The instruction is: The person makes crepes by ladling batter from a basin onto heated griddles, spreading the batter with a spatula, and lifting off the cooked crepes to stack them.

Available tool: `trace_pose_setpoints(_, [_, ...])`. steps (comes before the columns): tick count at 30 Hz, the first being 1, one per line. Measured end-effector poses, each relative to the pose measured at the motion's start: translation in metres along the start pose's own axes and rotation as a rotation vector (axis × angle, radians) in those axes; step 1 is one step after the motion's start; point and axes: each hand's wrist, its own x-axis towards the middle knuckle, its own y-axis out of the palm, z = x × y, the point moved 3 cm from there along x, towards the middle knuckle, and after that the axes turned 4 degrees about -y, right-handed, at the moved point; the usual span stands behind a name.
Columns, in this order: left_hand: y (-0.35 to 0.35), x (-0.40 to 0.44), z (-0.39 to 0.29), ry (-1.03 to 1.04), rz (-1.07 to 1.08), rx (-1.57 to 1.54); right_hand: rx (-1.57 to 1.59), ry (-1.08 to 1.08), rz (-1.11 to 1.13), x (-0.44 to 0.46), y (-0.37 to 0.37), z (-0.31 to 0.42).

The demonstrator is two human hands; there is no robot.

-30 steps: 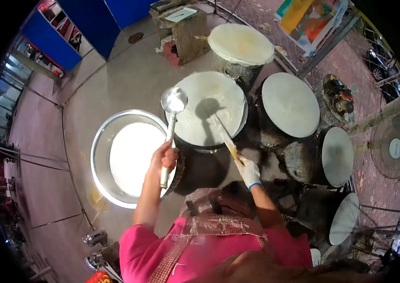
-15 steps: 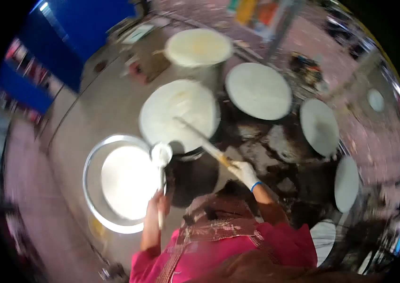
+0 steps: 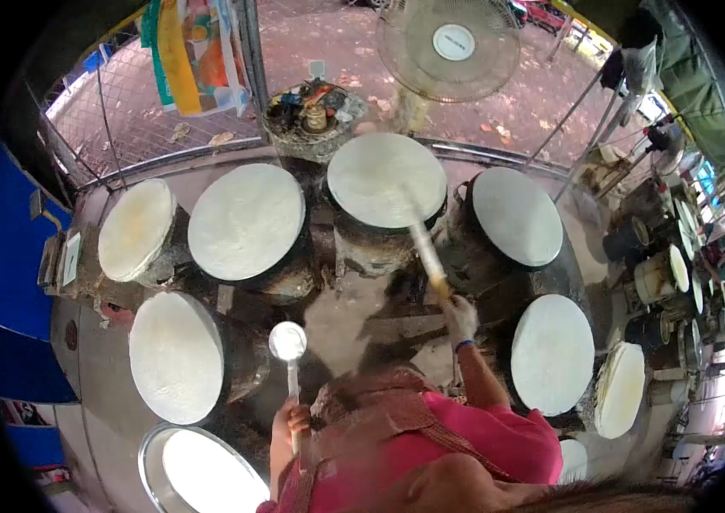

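My left hand is wrapped round the handle of a ladle, its round bowl bright with white liquid or glare. A wooden-handled spatula is gripped in my right hand, which wears a pale glove and has a blue band at the wrist. The spatula's blurred blade reaches over the middle round griddle, covered in white; whether it touches the surface I cannot tell. At lower left, a large metal basin holds bright white liquid, the ladle being above and to its right.
More white-topped round griddles stand in an arc: one at centre left, one at right, one nearer right. A flat stack sits beyond. A fan and a cluttered stand are ahead, before wire fencing.
My view has swung to the right, so the basin now lies lower left. The spatula has gone from one white-covered griddle to another farther right. Both hands keep their tools.
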Motion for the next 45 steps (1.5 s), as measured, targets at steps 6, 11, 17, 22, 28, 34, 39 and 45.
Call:
trace_pose_setpoints(6, [0.063,0.084,0.006,0.018,-0.047,0.157,-0.46,0.019,-0.103,0.072,-0.082,-0.003])
trace_pose_setpoints(11, [0.089,0.109,0.003,-0.01,-0.217,0.137,-0.872,-0.14,0.091,0.063,-0.099,-0.036])
trace_pose_setpoints(17, [0.105,0.12,-0.01,-0.069,-0.262,0.177,-0.898,-0.355,0.234,0.048,-0.072,-0.029])
trace_pose_setpoints(22, [0.109,0.118,-0.012,0.035,-0.291,0.066,-0.788,-0.457,0.271,0.082,-0.014,-0.006])
trace_pose_setpoints(28, [0.106,0.1,0.008,0.084,-0.232,0.154,-1.048,-1.011,0.27,0.162,0.076,0.032])
trace_pose_setpoints(34, [0.093,0.093,0.04,0.187,-0.26,-0.155,-1.124,-1.11,0.612,0.225,0.134,0.083])
trace_pose_setpoints(39, [0.066,0.095,0.054,0.163,-0.132,-0.25,-1.188,-1.139,0.628,0.264,0.144,0.108])
trace_pose_setpoints(45, [0.076,0.095,0.057,0.201,-0.012,-0.334,-0.906,-0.993,0.227,0.356,0.124,0.163])
